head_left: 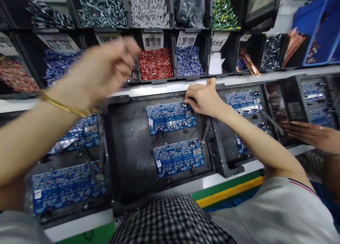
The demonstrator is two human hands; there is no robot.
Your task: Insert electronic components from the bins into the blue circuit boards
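My left hand (106,68), with a gold bracelet at the wrist, is raised in front of the lower row of parts bins. Motion smears its curled fingers, and I cannot make out anything in them. My right hand (204,98) is at the top right corner of the upper blue circuit board (171,118). Its fingers are bent and pressed together over small parts there; whatever they pinch is hidden. Below lies a second blue circuit board (177,157). Both boards rest in a black tray (127,155).
Bins hold red capacitors (156,64), violet capacitors (189,61) and other loose components. More trays with blue boards (69,183) stand at left and right. A co-worker's hand (312,132) reaches in at the right. A blue bin (316,31) is at the upper right.
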